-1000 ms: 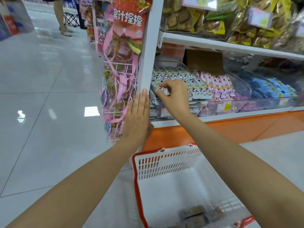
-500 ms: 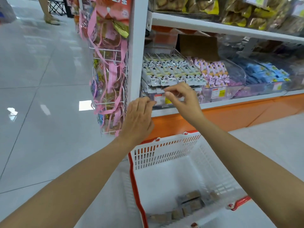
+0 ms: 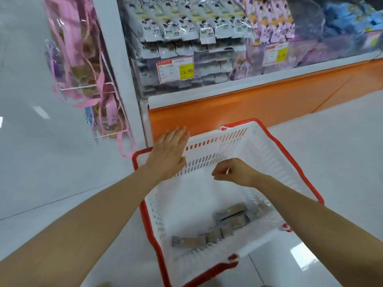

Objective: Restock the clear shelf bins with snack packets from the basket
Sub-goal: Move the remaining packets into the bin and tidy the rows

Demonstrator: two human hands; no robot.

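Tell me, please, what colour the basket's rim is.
The rim is red, around white walls; best seen in the head view.

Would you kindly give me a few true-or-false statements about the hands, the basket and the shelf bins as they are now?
1. The basket holds a few brown packets. True.
2. The left hand grips a packet. False: its fingers are straight and hold nothing.
3. The right hand hovers over the basket. True.
4. The left bin is empty. False: it is stacked with white packets.
5. The bin's price tag has a yellow patch. True.
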